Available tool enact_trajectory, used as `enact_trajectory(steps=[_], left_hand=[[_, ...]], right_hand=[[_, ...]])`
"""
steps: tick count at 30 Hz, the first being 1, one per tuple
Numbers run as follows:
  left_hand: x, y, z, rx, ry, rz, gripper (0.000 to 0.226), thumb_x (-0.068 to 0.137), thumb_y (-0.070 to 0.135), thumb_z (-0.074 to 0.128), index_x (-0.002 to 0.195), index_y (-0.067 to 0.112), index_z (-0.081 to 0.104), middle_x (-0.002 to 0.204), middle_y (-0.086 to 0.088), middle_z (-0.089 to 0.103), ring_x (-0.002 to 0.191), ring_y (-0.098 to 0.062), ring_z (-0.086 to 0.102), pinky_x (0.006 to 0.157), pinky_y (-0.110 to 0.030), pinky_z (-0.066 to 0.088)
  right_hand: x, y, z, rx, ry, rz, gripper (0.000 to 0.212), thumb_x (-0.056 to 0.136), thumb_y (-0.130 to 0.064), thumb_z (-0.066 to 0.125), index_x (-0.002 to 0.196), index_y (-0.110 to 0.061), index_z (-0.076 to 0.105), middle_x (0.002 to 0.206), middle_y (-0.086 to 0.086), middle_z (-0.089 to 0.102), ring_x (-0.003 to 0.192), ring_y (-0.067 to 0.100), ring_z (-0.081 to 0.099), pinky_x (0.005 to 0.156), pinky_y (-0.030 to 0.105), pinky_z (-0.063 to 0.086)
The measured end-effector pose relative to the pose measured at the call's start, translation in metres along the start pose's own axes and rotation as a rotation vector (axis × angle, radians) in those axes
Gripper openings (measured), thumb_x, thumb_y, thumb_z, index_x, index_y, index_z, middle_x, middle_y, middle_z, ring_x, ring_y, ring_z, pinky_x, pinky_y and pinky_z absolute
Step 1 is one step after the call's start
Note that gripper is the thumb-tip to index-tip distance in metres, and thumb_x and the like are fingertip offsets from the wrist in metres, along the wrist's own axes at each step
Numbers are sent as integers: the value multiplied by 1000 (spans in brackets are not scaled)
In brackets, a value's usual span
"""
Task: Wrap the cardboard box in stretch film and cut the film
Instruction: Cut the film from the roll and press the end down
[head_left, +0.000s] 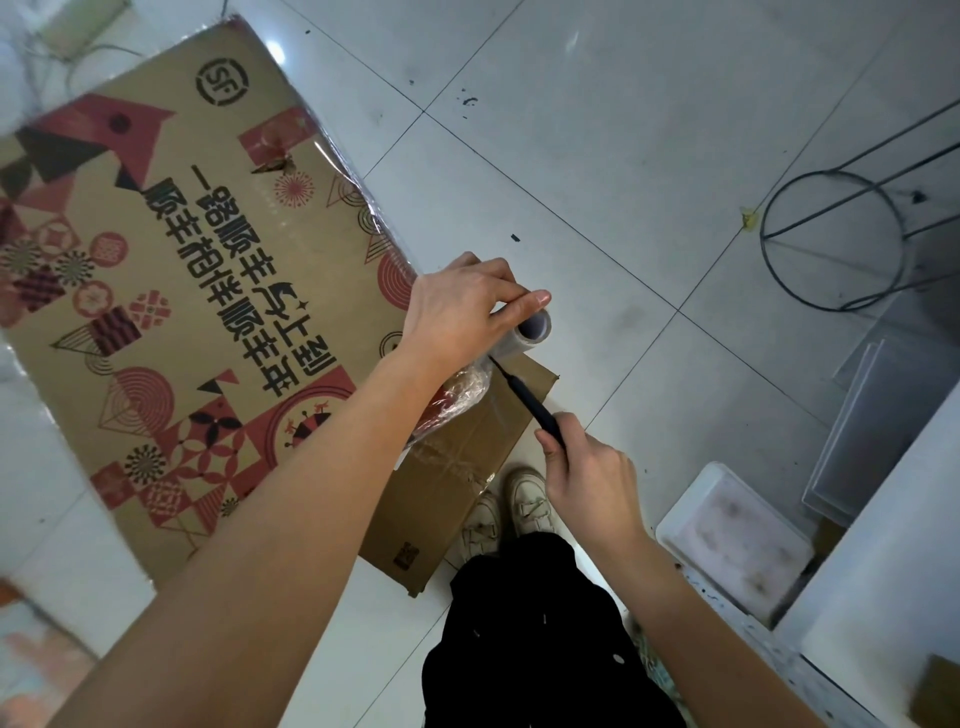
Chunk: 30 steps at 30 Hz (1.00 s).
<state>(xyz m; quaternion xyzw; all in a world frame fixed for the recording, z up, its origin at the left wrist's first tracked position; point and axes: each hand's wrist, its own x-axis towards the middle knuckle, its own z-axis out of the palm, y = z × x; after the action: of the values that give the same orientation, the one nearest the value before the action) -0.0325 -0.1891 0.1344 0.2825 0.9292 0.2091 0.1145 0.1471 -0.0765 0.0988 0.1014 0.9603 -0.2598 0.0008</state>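
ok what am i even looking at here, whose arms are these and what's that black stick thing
There is no machine: a person wears a camera on the head, so this single picture looks down at their own arms, legs and shoes. A large printed cardboard box, already covered in shiny film, stands on the tiled floor. The left hand grips a roll of stretch film at the box's corner. The right hand holds a thin black cutter, its tip at the film just below the roll, seemingly to cut it.

a home-like room: white tiled floor (597, 130), wire stool (831, 244), power strip (83, 23).
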Motion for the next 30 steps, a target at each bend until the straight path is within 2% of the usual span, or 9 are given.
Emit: enact_trajectory(steps=[4, 9, 12, 15, 18, 23, 26, 30], left_hand=[[0, -1, -1, -1, 3, -4, 44, 91, 58, 38, 94, 32, 73, 95, 13, 64, 92, -11, 53, 61, -27, 32], [0, 1, 0, 6, -8, 2, 46, 91, 59, 36, 95, 32, 73, 97, 14, 64, 93, -11, 53, 60, -26, 31], [1, 1, -1, 16, -8, -6, 46, 92, 59, 36, 95, 32, 73, 98, 14, 64, 94, -11, 53, 61, -27, 33], [1, 0, -2, 19, -9, -9, 45, 92, 59, 37, 95, 32, 73, 98, 14, 64, 94, -10, 53, 60, -26, 29], [0, 1, 0, 19, -7, 5, 45, 92, 59, 37, 94, 32, 73, 98, 14, 64, 93, -10, 53, 59, -26, 30], [2, 1, -2, 7, -6, -11, 43, 92, 59, 37, 93, 34, 73, 98, 15, 63, 94, -9, 52, 61, -26, 29], [1, 0, -1, 9, -21, -13, 42, 92, 59, 38, 92, 35, 73, 98, 15, 63, 94, -9, 51, 62, -26, 29], [1, 1, -1, 8, -28, -10, 43, 92, 59, 37, 92, 35, 72, 98, 16, 64, 93, -9, 52, 61, -26, 29]], right_hand=[[15, -8, 6, -52, 14, -19, 17, 92, -32, 35, 89, -15, 38, 45, 2, 47, 31, 28, 43, 35, 23, 31], [-5, 2, 3, 6, 2, 27, 17, 92, -31, 36, 88, -15, 40, 47, 2, 50, 32, 28, 46, 36, 24, 33], [13, -5, 8, -26, 24, -28, 19, 92, -32, 36, 89, -14, 41, 46, 2, 49, 31, 27, 44, 37, 21, 29], [16, -8, 12, -9, 14, -3, 17, 92, -32, 35, 89, -15, 38, 46, 2, 48, 31, 28, 45, 40, 21, 26], [4, -3, 10, 32, 2, 44, 19, 92, -31, 36, 89, -14, 42, 48, 1, 50, 32, 27, 47, 40, 21, 28], [24, -12, 15, -22, 15, 0, 30, 92, -31, 36, 91, -6, 53, 46, 4, 52, 31, 30, 47, 37, 23, 31], [14, -8, 15, -7, -7, 56, 22, 91, -26, 45, 87, -5, 53, 45, 3, 51, 30, 26, 46, 40, 20, 27], [4, -1, 12, -4, -38, 55, 28, 91, -31, 37, 85, -8, 51, 45, 1, 49, 30, 24, 46, 39, 20, 27]])
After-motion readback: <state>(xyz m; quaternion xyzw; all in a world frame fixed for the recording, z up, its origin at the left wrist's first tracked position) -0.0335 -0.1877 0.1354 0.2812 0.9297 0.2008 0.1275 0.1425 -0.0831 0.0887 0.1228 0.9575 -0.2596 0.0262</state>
